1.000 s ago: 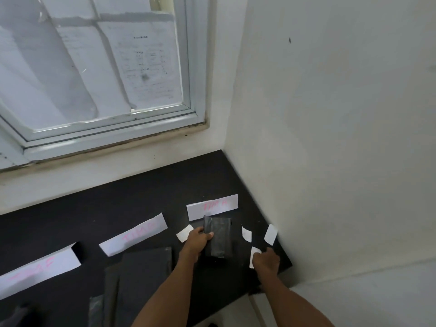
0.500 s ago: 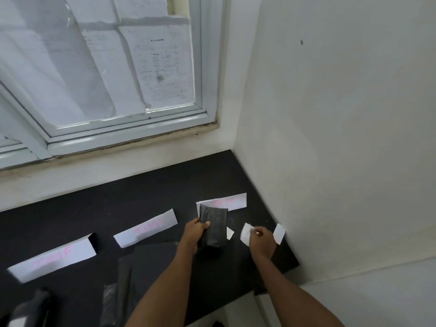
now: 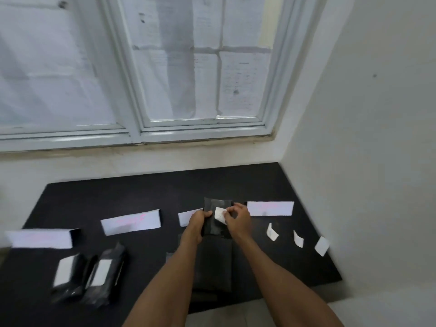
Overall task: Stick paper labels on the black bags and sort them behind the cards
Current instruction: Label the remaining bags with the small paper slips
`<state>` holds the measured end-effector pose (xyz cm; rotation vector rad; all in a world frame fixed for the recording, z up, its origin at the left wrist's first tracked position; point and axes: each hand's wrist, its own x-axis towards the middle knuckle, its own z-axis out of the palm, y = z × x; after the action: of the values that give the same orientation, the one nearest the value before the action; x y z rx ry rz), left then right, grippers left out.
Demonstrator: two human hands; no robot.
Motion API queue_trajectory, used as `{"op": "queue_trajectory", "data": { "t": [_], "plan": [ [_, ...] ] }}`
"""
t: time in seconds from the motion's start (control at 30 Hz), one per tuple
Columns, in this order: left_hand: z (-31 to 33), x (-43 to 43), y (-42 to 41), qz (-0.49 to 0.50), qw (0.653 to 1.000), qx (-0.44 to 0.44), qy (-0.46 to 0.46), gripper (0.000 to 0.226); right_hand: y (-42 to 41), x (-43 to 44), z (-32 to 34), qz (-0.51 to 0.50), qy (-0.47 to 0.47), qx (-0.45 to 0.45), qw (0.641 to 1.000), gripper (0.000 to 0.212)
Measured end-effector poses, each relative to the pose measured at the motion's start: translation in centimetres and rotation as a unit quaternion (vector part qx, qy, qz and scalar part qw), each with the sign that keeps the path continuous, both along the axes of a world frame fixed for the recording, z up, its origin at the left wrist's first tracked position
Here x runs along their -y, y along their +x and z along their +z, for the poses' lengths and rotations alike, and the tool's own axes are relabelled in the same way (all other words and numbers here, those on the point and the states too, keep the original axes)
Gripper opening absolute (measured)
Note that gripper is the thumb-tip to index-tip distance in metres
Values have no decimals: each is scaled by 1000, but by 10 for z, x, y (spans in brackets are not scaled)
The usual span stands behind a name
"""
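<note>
My left hand (image 3: pixel 197 224) grips the left edge of a black bag (image 3: pixel 213 228), held upright above the black mat (image 3: pixel 165 190). My right hand (image 3: pixel 237 219) pinches a small white paper label (image 3: pixel 220 215) against the face of that bag. Several white cards with pink writing stand in a row across the mat: one at the far left (image 3: pixel 40 238), one left of centre (image 3: pixel 131 221), one partly hidden behind my left hand (image 3: pixel 188 215), one at the right (image 3: pixel 270 208).
Three loose paper labels (image 3: pixel 272 231) (image 3: pixel 298 238) (image 3: pixel 322 245) lie on the mat to the right. Two labelled black bags (image 3: pixel 68 274) (image 3: pixel 103 277) lie at the front left. A stack of flat black bags (image 3: pixel 213 263) sits under my forearms. A wall stands at the right, a window behind.
My right hand picked a label off the mat and brought it left onto the bag in my left hand. The view swung left, revealing more cards and two labelled bags.
</note>
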<state>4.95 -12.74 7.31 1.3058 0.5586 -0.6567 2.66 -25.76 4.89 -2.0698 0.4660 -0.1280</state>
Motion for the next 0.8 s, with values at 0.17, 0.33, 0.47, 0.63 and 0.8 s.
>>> {"op": "queue_trajectory", "data": {
  "t": [0.17,0.33,0.47,0.63,0.8],
  "plan": [
    [-18,-90,-4,-19,1000,17,12,68,-8,-84,7,44,-7,18,999,10],
    [15,-158,-35,-7,998,57,-27,53,-14,-158,11,41,29,41,998,13],
    [19,-212,-52,-11,998,53,-42,60,-22,-215,13,6,126,16,992,68],
    [13,-263,-72,-8,998,36,-55,52,-36,-267,15,31,153,-11,988,65],
    [-11,-304,-80,107,993,35,-34,38,-53,-307,-1,151,143,-11,978,66]
  ]
}}
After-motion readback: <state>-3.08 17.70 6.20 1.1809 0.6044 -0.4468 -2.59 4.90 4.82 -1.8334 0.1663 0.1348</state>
